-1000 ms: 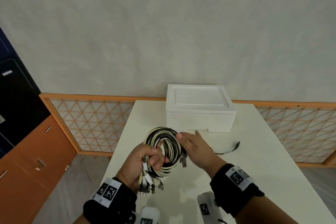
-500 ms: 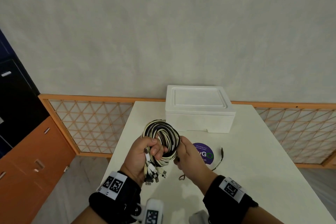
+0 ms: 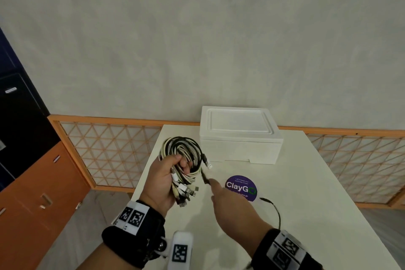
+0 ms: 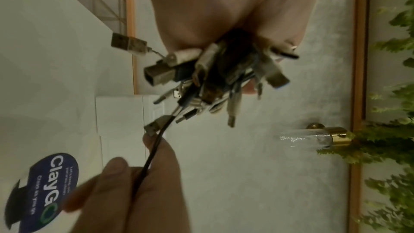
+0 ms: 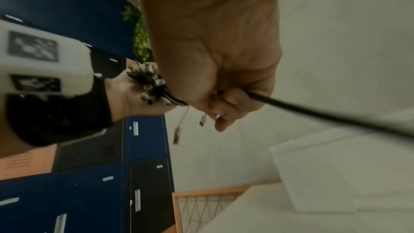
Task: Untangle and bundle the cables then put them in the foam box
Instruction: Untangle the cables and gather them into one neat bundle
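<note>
Left hand (image 3: 166, 178) holds the coiled bundle of cables (image 3: 183, 155) up off the counter (image 3: 306, 215), fingers clenched round the lower side of the loop, plug ends hanging below the fist; right hand (image 3: 230, 206) pinches one loose black cable (image 3: 276, 211) just right of and below the bundle.

Key relation: the black cable runs from the right fingers up-left into the bundle, a short stretch; its long tail trails the other way, back past the right wrist and along the counter toward the purple sticker (image 3: 240, 187); so the cable's long axis lies diagonally, bundle end high, free end low and right. Right hand is the nearer one to the slack; judgement: that tail is what remains to be wound on.

Foam box (image 3: 240, 144) sits beyond both hands, lid on, apart from the bundle.

Left wrist view shows what the head view hides: the strand passing between right thumb and fingers (image 4: 161, 166); right wrist view shows the fist curled on it, tail blurred.
</note>
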Tool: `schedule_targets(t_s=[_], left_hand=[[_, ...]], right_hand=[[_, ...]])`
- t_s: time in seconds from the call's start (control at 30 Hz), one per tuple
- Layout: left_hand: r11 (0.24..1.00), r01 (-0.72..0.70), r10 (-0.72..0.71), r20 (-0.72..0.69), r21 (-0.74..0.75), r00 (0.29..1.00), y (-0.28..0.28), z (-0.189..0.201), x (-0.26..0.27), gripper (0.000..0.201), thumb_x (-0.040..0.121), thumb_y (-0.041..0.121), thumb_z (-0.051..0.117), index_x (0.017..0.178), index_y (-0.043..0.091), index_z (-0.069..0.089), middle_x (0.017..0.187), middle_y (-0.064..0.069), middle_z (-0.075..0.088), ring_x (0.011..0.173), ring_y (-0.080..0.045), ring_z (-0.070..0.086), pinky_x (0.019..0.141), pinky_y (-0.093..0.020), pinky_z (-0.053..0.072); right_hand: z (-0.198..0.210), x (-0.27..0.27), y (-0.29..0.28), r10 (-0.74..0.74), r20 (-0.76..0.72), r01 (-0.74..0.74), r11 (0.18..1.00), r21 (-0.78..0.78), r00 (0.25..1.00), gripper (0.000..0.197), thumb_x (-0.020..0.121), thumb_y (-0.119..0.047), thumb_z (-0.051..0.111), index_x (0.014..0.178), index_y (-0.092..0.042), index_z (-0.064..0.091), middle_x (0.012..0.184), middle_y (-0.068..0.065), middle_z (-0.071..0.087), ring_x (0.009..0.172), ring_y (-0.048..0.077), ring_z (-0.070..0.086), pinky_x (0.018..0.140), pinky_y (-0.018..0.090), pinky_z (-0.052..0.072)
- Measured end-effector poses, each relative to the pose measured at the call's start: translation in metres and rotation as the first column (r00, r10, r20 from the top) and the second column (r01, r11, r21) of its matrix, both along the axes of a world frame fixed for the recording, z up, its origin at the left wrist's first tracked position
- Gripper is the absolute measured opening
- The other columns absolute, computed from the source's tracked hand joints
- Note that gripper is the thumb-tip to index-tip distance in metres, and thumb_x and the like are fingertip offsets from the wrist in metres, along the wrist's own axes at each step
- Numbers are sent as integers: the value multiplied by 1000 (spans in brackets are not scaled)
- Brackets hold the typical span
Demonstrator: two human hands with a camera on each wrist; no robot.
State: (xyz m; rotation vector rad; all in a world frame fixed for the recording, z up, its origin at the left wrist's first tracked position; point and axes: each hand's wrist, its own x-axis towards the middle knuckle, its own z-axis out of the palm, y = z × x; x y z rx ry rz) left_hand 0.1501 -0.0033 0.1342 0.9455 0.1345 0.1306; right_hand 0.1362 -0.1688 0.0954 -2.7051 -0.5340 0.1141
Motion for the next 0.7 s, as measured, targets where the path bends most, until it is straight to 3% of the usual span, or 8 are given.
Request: schedule_targets(t_s=[0.07,0.2,0.27,0.33,0.4,0.5,0.6,0.7], left_hand=[[995,-39,38,12,88,999,-5,-2,-1,34,90,0,44,58,5,54,52,-7,51,52,-17,52,56,-26,50],[978,-27,26,8,208,1000,-17,-11,-4,19,87,2,50,69,-1,53,58,-14,53,64,-26,55,58,-29,51],[984,-14,21,-41,180,999,-21,-14,-5,19,88,2,49,69,0,52,59,-14,53,63,-25,54,58,-30,49],[996,14,-6,-98,87,995,-19,-15,-7,22,89,4,49,67,2,51,59,-13,51,63,-24,53,58,-30,47],[997,59,-52,-135,55,989,-16,-15,-8,30,89,8,49,59,4,51,57,-12,51,61,-23,55,60,-31,47],[956,167,-124,-185,241,975,-19,-9,-14,31,90,9,49,59,6,49,53,-9,51,47,-19,50,51,-25,43],[892,248,-175,-218,378,960,-23,-9,-21,32,94,3,44,63,13,45,48,3,47,44,-12,44,42,-21,37],[764,346,-233,-267,545,935,-22,-17,-31,37,92,-15,42,71,14,51,51,9,57,52,-8,53,48,-17,46]], right_hand=[[15,-3,5,82,57,-69,979,-191,995,37,96,-9,36,133,-14,34,111,10,60,95,32,63,62,34,40],[42,-2,14,298,88,-247,897,-365,951,28,86,2,41,110,-3,54,107,15,59,92,35,62,47,29,25],[51,-1,14,427,189,-314,844,-435,885,14,71,-3,63,84,-8,64,81,9,64,66,26,64,42,24,6],[55,0,10,449,192,-307,810,-500,872,27,40,-11,79,53,-19,58,50,-4,54,34,15,49,46,19,-8],[52,6,7,531,207,-351,759,-548,822,31,34,-11,80,48,-22,54,46,-7,49,29,14,39,45,16,-8],[59,1,8,674,217,-401,634,-661,707,27,39,-14,79,45,-22,54,45,-9,50,33,14,39,41,13,4],[68,-4,16,749,334,-518,646,-560,573,23,50,-16,80,61,-26,62,59,-10,56,49,13,54,41,16,22],[76,0,21,766,380,-582,642,-499,519,29,53,-20,81,72,-23,60,69,-7,57,52,15,53,45,21,24]])
